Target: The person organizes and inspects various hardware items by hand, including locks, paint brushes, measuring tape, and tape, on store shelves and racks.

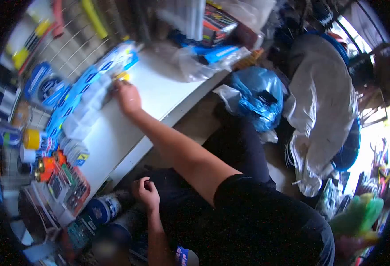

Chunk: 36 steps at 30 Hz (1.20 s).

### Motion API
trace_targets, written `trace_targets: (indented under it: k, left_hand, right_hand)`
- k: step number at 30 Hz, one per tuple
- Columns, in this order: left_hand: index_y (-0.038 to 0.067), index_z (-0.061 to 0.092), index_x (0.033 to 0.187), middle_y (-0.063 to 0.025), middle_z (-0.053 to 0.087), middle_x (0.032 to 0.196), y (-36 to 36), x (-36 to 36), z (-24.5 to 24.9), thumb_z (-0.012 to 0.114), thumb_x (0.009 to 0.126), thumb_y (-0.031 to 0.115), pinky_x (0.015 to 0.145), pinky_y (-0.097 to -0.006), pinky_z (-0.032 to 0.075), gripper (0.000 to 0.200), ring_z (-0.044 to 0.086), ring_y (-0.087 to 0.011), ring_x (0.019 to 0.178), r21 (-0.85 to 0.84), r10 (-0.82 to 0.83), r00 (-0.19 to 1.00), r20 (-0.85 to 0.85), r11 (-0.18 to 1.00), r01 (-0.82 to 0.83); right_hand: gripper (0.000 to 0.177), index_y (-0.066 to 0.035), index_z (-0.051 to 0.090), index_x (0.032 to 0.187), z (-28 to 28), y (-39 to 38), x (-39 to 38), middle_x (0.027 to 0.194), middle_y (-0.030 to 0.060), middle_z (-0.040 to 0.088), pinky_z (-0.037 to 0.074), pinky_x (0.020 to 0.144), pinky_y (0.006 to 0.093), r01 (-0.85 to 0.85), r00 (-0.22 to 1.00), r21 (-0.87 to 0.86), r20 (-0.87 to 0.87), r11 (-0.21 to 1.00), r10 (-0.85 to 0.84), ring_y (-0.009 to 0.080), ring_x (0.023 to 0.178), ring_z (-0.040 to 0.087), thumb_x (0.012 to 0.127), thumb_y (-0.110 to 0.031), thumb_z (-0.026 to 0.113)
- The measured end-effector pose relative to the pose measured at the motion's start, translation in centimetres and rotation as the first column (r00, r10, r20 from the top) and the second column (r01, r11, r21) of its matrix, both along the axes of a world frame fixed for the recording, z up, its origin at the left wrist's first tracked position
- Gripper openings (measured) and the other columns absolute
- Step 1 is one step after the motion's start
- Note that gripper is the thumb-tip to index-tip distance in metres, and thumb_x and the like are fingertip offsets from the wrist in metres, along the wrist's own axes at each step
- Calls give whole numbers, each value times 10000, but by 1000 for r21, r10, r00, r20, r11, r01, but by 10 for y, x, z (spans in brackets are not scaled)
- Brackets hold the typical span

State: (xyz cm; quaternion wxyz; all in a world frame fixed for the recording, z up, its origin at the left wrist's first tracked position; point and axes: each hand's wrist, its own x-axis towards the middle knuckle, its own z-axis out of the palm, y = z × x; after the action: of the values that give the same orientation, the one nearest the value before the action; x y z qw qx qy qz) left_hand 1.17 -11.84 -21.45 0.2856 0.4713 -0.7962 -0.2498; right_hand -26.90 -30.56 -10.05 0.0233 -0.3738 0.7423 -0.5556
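My right hand (pixel 127 95) reaches across a white counter (pixel 173 86) to a row of blue-and-white packs (pixel 88 80). Its fingers are bent together at a small yellow item (pixel 123 76), blurred by motion. Below that hand stand translucent white containers (pixel 86 108) in a line along the packs. My left hand (pixel 147 194) is low near my dark trousers, away from the counter, with its fingers curled in. A dark spot shows between its thumb and fingers; I cannot tell if that is a held thing.
Orange-capped bottles (pixel 48 167), a yellow-lidded tub (pixel 33 139) and a tray of small cards (pixel 73 188) crowd the counter's near end. Plastic-wrapped goods (pixel 212 57) lie at its far end. A blue plastic bag (pixel 259 95) hangs beside a large pale sack (pixel 323 97).
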Motion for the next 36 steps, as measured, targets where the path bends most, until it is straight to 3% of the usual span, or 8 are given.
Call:
trace_targets:
  k: [10, 12, 16, 20, 25, 30, 32, 36]
  left_hand:
    - [57, 676, 913, -136, 603, 891, 4, -3, 19, 626, 826, 12, 780, -433, 477, 110, 597, -329, 860, -3, -39, 997, 62, 999, 40]
    - [58, 679, 916, -131, 606, 889, 7, -5, 27, 629, 821, 14, 787, -438, 478, 116, 599, -330, 860, -33, -41, 996, 82, 999, 43]
    - [70, 684, 922, -132, 613, 888, 9, -11, 39, 639, 806, 19, 782, -444, 482, 134, 602, -339, 861, -67, -49, 992, 116, 996, 57]
    - [94, 678, 955, -139, 612, 882, 9, -6, 23, 657, 800, 34, 777, -454, 475, 167, 603, -355, 865, -35, -57, 994, 92, 998, 61]
    - [126, 657, 1039, -118, 604, 1005, 26, -40, 52, 689, 818, 193, 824, -516, 462, 233, 580, -366, 970, -157, -184, 821, 541, 937, 313]
    - [66, 542, 1360, -214, 595, 1348, 70, -129, 42, 784, 840, 218, 1037, -469, 489, 593, 559, -392, 1267, 636, -751, 595, 286, 613, 468]
    - [86, 492, 1407, -219, 540, 1411, 84, -154, 36, 628, 940, 146, 1044, -473, 485, 490, 546, -393, 1280, 616, -724, 346, 597, 689, 382]
    - [69, 671, 1197, -214, 682, 1166, 75, -156, -53, 570, 920, 65, 864, -487, 563, 295, 667, -386, 1090, 561, -662, 487, 570, 746, 358]
  right_hand:
    - [318, -29, 648, 1113, 23, 193, -11, 972, 214, 669, 545, 848, 492, -593, 800, 90, -45, 800, 598, 403, 922, 674, 819, -138, 704]
    - [311, -127, 670, 1169, 12, 266, -49, 954, 168, 710, 568, 761, 466, -380, 856, 462, -153, 801, 494, 358, 845, 702, 859, -142, 678]
    - [320, -93, 685, 1196, -15, 400, -148, 1091, 142, 716, 559, 858, 417, 144, 990, 587, -88, 797, -114, 357, 969, 693, 882, -153, 684]
    - [494, -34, 580, 1289, -57, 534, -201, 1288, 210, 598, 476, 1015, 449, 394, 908, 510, -347, 764, -237, 405, 1182, 580, 814, -50, 713]
    - [613, -46, 487, 1399, -97, 594, -148, 1433, 239, 466, 413, 1094, 487, 384, 896, 519, -410, 764, -171, 436, 1313, 467, 819, -23, 682]
    - [508, -19, 555, 1338, -119, 603, -86, 1471, 233, 456, 309, 1163, 527, 309, 926, 559, -361, 770, -109, 427, 1397, 408, 843, -77, 654]
    - [465, -14, 579, 1307, -110, 596, -85, 1443, 222, 489, 354, 1139, 483, 303, 953, 422, -147, 855, -265, 418, 1368, 446, 849, -58, 645]
    - [376, -4, 635, 1186, -74, 588, -97, 1327, 192, 575, 469, 1031, 440, 315, 936, 322, -261, 893, -237, 368, 1252, 557, 812, 40, 636]
